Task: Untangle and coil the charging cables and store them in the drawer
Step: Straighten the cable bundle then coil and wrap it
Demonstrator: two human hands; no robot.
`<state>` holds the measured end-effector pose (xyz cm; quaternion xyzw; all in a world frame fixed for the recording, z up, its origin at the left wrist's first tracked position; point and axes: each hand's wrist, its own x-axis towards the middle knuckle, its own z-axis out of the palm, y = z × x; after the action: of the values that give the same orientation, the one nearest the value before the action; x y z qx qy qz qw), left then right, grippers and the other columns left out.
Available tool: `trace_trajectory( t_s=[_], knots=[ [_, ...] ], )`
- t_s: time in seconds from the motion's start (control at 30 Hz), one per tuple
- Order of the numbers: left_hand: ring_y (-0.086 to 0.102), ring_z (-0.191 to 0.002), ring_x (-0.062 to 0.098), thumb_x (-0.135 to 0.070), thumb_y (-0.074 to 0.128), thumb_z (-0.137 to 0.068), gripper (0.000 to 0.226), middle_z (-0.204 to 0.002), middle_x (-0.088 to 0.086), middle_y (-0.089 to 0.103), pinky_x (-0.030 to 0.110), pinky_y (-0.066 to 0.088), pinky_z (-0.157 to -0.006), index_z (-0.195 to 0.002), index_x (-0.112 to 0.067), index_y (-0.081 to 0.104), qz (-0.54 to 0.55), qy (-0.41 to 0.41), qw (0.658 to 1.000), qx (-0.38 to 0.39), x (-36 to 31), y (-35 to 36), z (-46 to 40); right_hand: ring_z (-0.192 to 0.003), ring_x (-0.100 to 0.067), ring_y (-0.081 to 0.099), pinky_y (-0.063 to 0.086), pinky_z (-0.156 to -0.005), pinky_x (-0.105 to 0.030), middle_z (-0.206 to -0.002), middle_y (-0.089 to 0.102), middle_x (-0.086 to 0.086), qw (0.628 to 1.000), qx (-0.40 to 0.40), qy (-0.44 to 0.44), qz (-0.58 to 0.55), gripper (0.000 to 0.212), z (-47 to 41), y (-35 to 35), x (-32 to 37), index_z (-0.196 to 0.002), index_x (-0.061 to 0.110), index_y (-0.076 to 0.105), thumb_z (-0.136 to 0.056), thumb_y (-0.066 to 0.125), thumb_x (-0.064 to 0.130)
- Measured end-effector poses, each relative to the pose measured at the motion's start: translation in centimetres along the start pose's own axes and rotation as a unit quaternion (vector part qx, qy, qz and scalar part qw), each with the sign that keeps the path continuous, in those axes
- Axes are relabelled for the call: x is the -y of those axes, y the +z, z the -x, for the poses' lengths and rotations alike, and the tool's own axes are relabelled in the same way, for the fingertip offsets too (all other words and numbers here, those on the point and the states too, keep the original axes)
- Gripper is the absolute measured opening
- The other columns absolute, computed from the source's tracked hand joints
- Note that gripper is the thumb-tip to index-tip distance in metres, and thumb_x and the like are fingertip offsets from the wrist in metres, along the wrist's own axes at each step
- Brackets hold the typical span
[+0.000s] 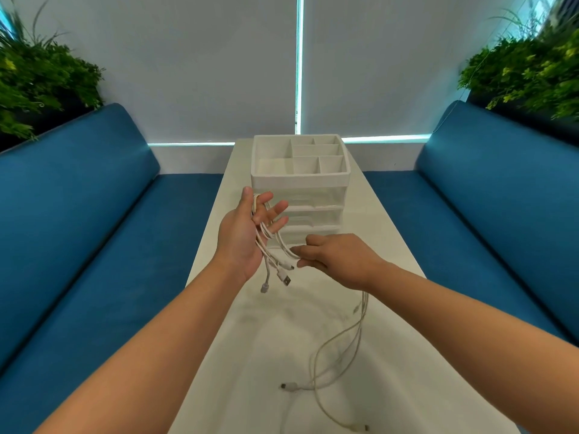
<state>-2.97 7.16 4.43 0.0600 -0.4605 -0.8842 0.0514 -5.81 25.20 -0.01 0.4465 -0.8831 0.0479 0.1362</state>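
White charging cables looped mid-air before closed clear-fronted drawer.

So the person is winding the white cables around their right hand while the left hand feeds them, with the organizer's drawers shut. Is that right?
Not quite: the hands are swapped. In the head view the white cables loop around the left hand, and the right hand pinches and feeds them. The drawers of the organizer do look shut.

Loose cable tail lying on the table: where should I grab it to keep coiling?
Judging by its lie, pinch the loose cable tail from above on the strand just below the right hand, not at the plug: that stretch hangs free, feeding straight into the coil on the left hand.
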Motion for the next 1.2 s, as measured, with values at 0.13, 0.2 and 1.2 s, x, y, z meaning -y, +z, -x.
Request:
trace_trajectory(
  t_s=[0.13,0.2,1.2],
  knots=[
    [0.072,-0.097,0.025,-0.032,0.04,-0.104,0.037,-0.061,0.004,0.041,0.045,0.053,-0.094,-0.118,-0.001,0.055,-0.095,0.015,0.995,0.012,0.3,-0.2,-0.2,-0.072,-0.021,0.064,0.049,-0.049,-0.032,-0.082,0.064,0.006,0.998,-0.04,-0.039,-0.008,0.04,-0.1,-1.1,0.2,-0.118,0.026,0.066,-0.096,0.04,0.047],
    [0.072,-0.097,0.026,-0.028,0.04,-0.105,0.034,-0.062,0.005,0.037,0.044,0.053,-0.094,-0.119,-0.001,0.054,-0.141,0.016,0.99,0.027,0.3,-0.3,-0.2,-0.07,-0.022,0.063,0.052,-0.051,-0.037,-0.086,0.066,0.005,0.997,-0.061,-0.054,-0.008,0.028,-0.4,-2.1,0.5,-0.111,0.021,0.064,-0.095,0.047,0.036],
    [0.02,-0.039,0.009,-0.058,0.047,-0.09,0.052,-0.039,-0.005,0.025,0.023,0.024,-0.045,-0.058,-0.017,0.049,-0.25,-0.138,0.937,0.202,-0.3,-1.3,1.3,-0.052,-0.011,0.037,0.04,-0.049,-0.022,-0.058,0.043,0.004,0.844,0.056,0.164,-0.507,0.022,-3.2,-7.3,-0.8,-0.086,0.011,0.058,-0.094,0.057,0.032]
  ],
)
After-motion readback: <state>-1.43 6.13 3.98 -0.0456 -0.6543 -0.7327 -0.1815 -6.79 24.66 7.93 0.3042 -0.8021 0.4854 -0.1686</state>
